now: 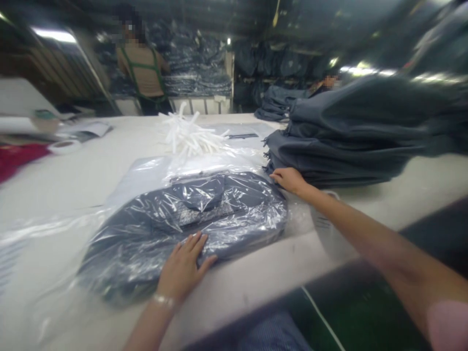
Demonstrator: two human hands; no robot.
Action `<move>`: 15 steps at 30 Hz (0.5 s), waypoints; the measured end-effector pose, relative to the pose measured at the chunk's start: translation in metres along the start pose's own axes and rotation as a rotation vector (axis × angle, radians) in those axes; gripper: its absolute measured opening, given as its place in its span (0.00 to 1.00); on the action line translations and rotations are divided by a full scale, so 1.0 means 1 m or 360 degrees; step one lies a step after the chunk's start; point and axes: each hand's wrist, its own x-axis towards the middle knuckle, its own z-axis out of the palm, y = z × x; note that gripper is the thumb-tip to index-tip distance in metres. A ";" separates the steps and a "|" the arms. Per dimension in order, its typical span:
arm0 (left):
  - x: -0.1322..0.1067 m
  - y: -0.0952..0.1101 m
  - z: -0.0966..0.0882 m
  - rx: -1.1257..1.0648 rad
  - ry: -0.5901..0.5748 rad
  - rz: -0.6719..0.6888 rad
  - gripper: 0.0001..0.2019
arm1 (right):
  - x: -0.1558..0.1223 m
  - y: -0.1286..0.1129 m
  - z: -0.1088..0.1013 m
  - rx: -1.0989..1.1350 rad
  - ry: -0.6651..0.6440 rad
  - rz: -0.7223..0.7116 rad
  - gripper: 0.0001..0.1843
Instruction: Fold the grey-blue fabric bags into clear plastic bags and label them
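A folded dark garment inside a clear plastic bag (pixel 190 219) lies on the white table (pixel 73 175) in front of me. My left hand (pixel 185 265) rests flat on the bag's near edge, fingers stretched out. My right hand (pixel 290 179) reaches to the bag's far right corner, at the foot of a tall stack of folded dark grey garments (pixel 358 141). Its fingers lie extended and touch the bottom of that stack.
A loose heap of white plastic strips (pixel 190 134) lies behind the bag. Papers and a tape roll (pixel 64 145) sit at the far left beside red cloth (pixel 16 158). One person (pixel 144 73) stands beyond the table; another (pixel 331 80) is behind the stack. A second garment pile (pixel 276 102) is farther back.
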 end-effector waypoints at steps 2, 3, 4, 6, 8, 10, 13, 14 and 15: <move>0.000 0.003 -0.003 -0.0023 -0.0007 -0.0016 0.31 | -0.018 -0.033 0.009 0.0150 0.0191 -0.0218 0.23; -0.001 0.005 -0.004 -0.0036 -0.0011 -0.0026 0.31 | -0.027 -0.052 0.018 0.0230 0.0225 -0.0398 0.25; -0.001 0.007 -0.006 -0.0050 -0.0015 -0.0037 0.31 | -0.037 -0.072 0.029 0.0278 0.0208 -0.0592 0.27; -0.001 0.011 -0.010 -0.0084 -0.0020 -0.0057 0.31 | -0.054 -0.103 0.056 0.0260 0.0121 -0.0842 0.34; 0.000 0.013 -0.012 -0.0130 -0.0020 -0.0074 0.31 | -0.062 -0.118 0.084 0.0212 0.0062 -0.0862 0.36; 0.002 0.011 -0.015 -0.0192 -0.0010 -0.0092 0.30 | -0.060 -0.120 0.107 0.0203 0.0033 -0.0804 0.35; 0.001 -0.002 -0.023 -0.0287 0.0044 -0.0037 0.24 | -0.051 -0.113 0.128 0.0207 0.0053 -0.0766 0.35; -0.002 -0.009 -0.028 -0.0291 0.0095 0.0018 0.22 | -0.049 -0.111 0.130 0.0210 0.0062 -0.0765 0.35; -0.007 -0.016 -0.033 -0.0261 0.0171 0.0083 0.20 | -0.048 -0.109 0.132 0.0214 0.0068 -0.0766 0.35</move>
